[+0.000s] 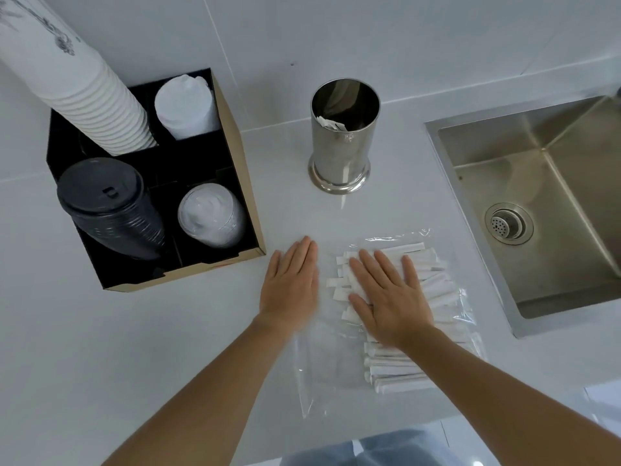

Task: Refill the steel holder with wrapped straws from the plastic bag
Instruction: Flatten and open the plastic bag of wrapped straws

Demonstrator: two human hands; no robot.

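A steel holder [341, 153] stands upright on the white counter, with only a few wrapped straws low inside it. In front of it lies a clear plastic bag [322, 375] holding a pile of white wrapped straws [400, 371]. My right hand [389, 297] lies flat, fingers spread, on top of the bag and straws. My left hand [291, 284] is flat and open on the counter just left of the bag, slightly blurred. Neither hand grips anything.
A black and cardboard organiser box [235, 156] at left holds stacked white cups [84, 95], black lids [111, 210] and clear lids [210, 220]. A steel sink [544, 183] is sunk into the counter at right. The counter's front edge is near my body.
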